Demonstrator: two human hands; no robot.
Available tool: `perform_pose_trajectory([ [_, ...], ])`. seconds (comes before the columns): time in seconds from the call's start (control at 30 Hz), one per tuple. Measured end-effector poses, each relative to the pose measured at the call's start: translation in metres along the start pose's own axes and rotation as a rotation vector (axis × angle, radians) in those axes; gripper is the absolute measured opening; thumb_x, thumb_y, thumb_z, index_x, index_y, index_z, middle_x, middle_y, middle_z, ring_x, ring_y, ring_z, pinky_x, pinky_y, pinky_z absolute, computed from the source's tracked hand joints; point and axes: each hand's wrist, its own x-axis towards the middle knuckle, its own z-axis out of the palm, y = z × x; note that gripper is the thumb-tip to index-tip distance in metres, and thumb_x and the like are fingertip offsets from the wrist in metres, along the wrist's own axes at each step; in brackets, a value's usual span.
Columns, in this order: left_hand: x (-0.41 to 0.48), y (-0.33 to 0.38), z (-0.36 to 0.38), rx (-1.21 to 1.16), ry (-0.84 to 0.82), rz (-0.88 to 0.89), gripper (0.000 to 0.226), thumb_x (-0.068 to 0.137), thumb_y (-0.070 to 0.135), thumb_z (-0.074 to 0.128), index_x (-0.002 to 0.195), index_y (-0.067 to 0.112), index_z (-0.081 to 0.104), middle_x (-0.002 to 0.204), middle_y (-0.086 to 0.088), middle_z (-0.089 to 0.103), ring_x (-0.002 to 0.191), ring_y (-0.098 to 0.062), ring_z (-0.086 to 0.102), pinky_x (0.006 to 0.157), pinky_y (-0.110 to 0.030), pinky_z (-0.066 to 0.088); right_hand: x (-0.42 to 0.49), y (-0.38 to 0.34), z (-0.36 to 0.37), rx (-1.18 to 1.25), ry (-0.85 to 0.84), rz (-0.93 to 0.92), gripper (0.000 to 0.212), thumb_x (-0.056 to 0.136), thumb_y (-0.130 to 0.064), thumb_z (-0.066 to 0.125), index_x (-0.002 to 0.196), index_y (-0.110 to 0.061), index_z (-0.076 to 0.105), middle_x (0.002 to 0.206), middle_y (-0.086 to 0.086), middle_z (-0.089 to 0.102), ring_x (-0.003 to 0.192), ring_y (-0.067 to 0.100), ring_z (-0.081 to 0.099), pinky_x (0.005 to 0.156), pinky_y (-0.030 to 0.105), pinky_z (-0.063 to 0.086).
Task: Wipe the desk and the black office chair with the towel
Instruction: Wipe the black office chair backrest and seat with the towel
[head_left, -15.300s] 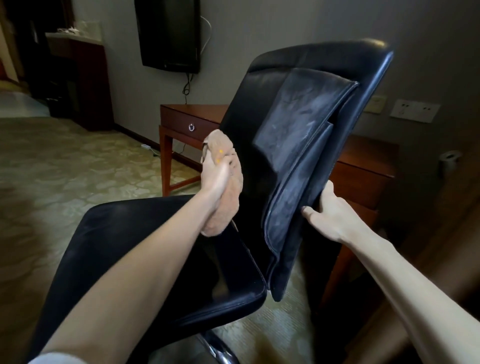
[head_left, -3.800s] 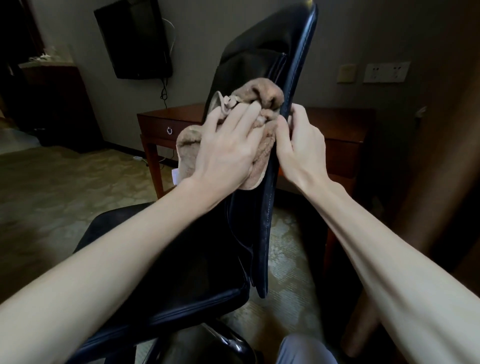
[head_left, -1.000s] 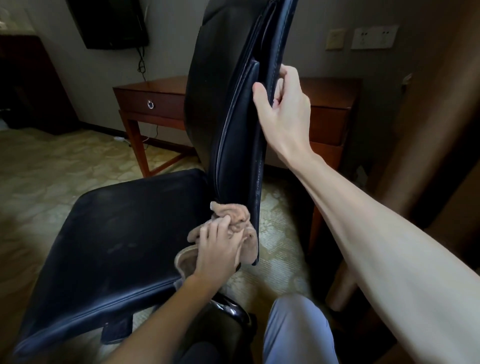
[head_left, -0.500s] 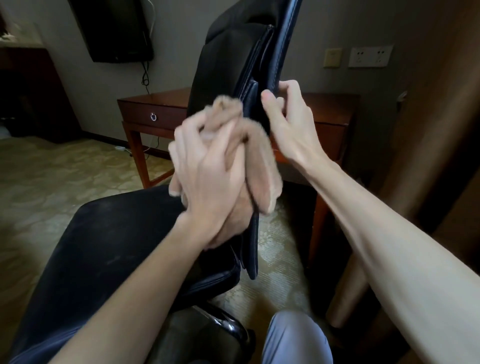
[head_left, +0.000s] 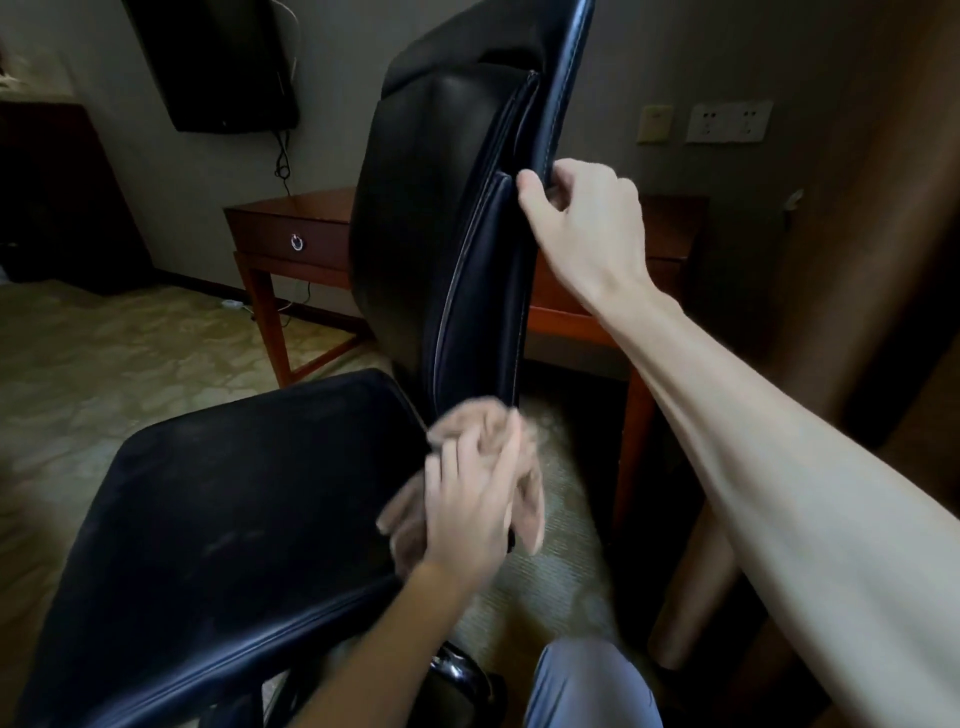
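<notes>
The left grip is clenched around the towel, fingers curled into the tan cloth; both are smeared by motion blur, so the exact lie of each finger cannot be told. The towel is bunched low down, at the bottom edge of the backrest of the black office chair, just where that edge meets the rear corner of the seat. A loose flap of it hangs to the right of the hand, over the carpet.

The right grip grasps the side edge of the backrest higher up. The thumb lies on the near side and the fingers wrap round the rim to the far side. The right forearm stretches out across the right of the view.

The chair stands side-on to the camera, its backrest upright and seen nearly edge-on, with stitched seams running down it. The seat spreads out to the left and its leather shows faint dusty smudges. A chrome part of the chair base shows beneath the seat's near edge, beside a knee in grey trousers.

Behind the chair the surface, reddish-brown wood, stands against the wall, with a drawer that has a ring pull. A dark television hangs on the wall above its left end, a cable trailing down. Wall sockets and a switch sit to the right.
</notes>
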Motion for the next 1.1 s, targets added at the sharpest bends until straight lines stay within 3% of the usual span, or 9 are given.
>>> perform_pose_trajectory([
  [0.07, -0.045, -0.002, 0.035, 0.053, -0.115, 0.008, 0.088, 0.081, 0.024, 0.069, 0.16, 0.018, 0.032, 0.119, -0.015, 0.057, 0.102, -0.032, 0.048, 0.083, -0.044, 0.05, 0.002, 0.003, 0.004, -0.006, 0.007, 0.004, 0.047, 0.101, -0.043, 0.05, 0.061, -0.024, 0.035, 0.057, -0.006, 0.047, 0.053, 0.01, 0.042, 0.052, 0.027, 0.029],
  [0.13, -0.063, -0.003, 0.055, 0.104, -0.184, 0.013, 0.088, 0.077, 0.027, 0.078, 0.157, 0.018, 0.04, 0.116, -0.015, 0.061, 0.102, -0.03, 0.049, 0.079, -0.044, 0.054, 0.003, 0.004, 0.005, -0.003, 0.026, 0.0, 0.046, 0.102, -0.042, 0.05, 0.061, -0.025, 0.036, 0.058, -0.006, 0.049, 0.053, 0.011, 0.043, 0.052, 0.026, 0.029],
  [0.27, -0.051, -0.011, 0.043, -0.037, -0.16, 0.049, 0.068, 0.086, 0.03, 0.047, 0.153, 0.024, 0.038, 0.119, -0.012, 0.06, 0.103, -0.029, 0.057, 0.082, -0.044, 0.051, -0.003, 0.003, 0.008, 0.007, 0.056, 0.02, 0.045, 0.103, -0.042, 0.05, 0.063, -0.027, 0.036, 0.058, -0.01, 0.047, 0.05, 0.007, 0.042, 0.048, 0.017, 0.028],
  [0.4, -0.002, -0.024, -0.015, -0.29, 0.117, -0.156, 0.065, 0.09, 0.03, 0.054, 0.154, 0.031, 0.04, 0.131, -0.01, 0.051, 0.109, -0.026, 0.051, 0.087, -0.04, 0.043, -0.005, 0.002, 0.015, 0.035, 0.108, 0.028, 0.035, 0.103, -0.044, 0.05, 0.077, -0.022, 0.052, 0.062, -0.012, 0.053, 0.055, 0.004, 0.05, 0.053, 0.018, 0.029],
  [0.5, 0.058, -0.025, -0.059, -0.326, 0.288, -0.218, 0.069, 0.091, 0.028, 0.063, 0.156, 0.027, 0.04, 0.135, -0.013, 0.05, 0.119, -0.03, 0.051, 0.098, -0.042, 0.042, -0.008, -0.001, 0.016, 0.061, 0.124, 0.023, 0.032, 0.102, -0.045, 0.05, 0.082, -0.02, 0.054, 0.061, -0.012, 0.053, 0.057, 0.003, 0.05, 0.053, 0.016, 0.029],
  [0.6, 0.077, -0.012, -0.053, -0.201, 0.2, -0.207, 0.08, 0.087, 0.035, 0.074, 0.157, 0.022, 0.038, 0.134, -0.019, 0.049, 0.115, -0.033, 0.048, 0.092, -0.047, 0.045, -0.012, -0.002, 0.011, 0.028, 0.118, 0.011, 0.036, 0.102, -0.045, 0.049, 0.078, -0.019, 0.05, 0.06, -0.011, 0.05, 0.055, 0.002, 0.047, 0.05, 0.015, 0.028],
  [0.73, 0.029, 0.004, -0.004, -0.099, 0.079, -0.227, 0.099, 0.077, 0.036, 0.083, 0.159, 0.013, 0.033, 0.132, -0.021, 0.041, 0.112, -0.037, 0.046, 0.086, -0.05, 0.049, -0.014, -0.003, 0.011, 0.006, 0.116, 0.013, 0.04, 0.102, -0.043, 0.049, 0.069, -0.021, 0.042, 0.059, -0.01, 0.047, 0.053, 0.006, 0.045, 0.049, 0.018, 0.026],
  [0.93, -0.032, 0.024, 0.04, -0.167, -0.007, -0.414, 0.112, 0.065, 0.032, 0.093, 0.158, 0.009, 0.035, 0.123, -0.023, 0.054, 0.098, -0.036, 0.052, 0.084, -0.049, 0.051, -0.017, -0.008, 0.015, 0.005, 0.165, 0.061, 0.038, 0.103, -0.042, 0.048, 0.075, -0.016, 0.048, 0.058, -0.01, 0.047, 0.053, 0.008, 0.046, 0.053, 0.026, 0.029],
  [1.1, -0.055, 0.032, 0.047, -0.212, -0.011, -0.485, 0.113, 0.057, 0.031, 0.098, 0.153, 0.008, 0.044, 0.123, -0.021, 0.054, 0.102, -0.03, 0.045, 0.079, -0.045, 0.054, -0.022, -0.01, 0.014, 0.012, 0.185, 0.067, 0.039, 0.103, -0.043, 0.048, 0.075, -0.014, 0.05, 0.059, -0.009, 0.048, 0.054, 0.009, 0.047, 0.053, 0.026, 0.029],
])
